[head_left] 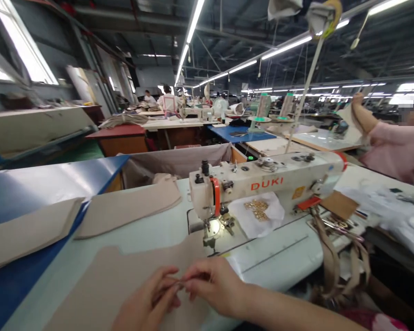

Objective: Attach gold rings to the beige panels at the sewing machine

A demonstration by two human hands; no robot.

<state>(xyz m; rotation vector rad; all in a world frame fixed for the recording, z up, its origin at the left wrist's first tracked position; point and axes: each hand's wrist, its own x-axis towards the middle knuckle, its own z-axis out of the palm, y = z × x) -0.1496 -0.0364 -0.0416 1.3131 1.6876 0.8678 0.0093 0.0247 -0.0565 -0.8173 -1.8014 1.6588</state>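
Note:
My left hand (151, 301) and my right hand (218, 286) meet low in the middle of the head view, both with fingers pinched. Between their fingertips is a small thin strip (180, 283), mostly hidden by the fingers, so its material is unclear. Beneath the hands a large beige fabric panel (134, 266) lies flat on the pale sewing table (69, 271). The panel's far corner reaches up to the needle area of the sewing machine (262, 179), whose lamp is lit. Both hands are in front of the needle, apart from the machine.
Gold metal fittings (257, 209) lie on white cloth beside the machine. Stacked beige panels (134, 204) are at left, with another stack (31, 230) on a blue table. Fabric straps (331, 257) hang at right. A co-worker (396, 142) holds up fabric at far right.

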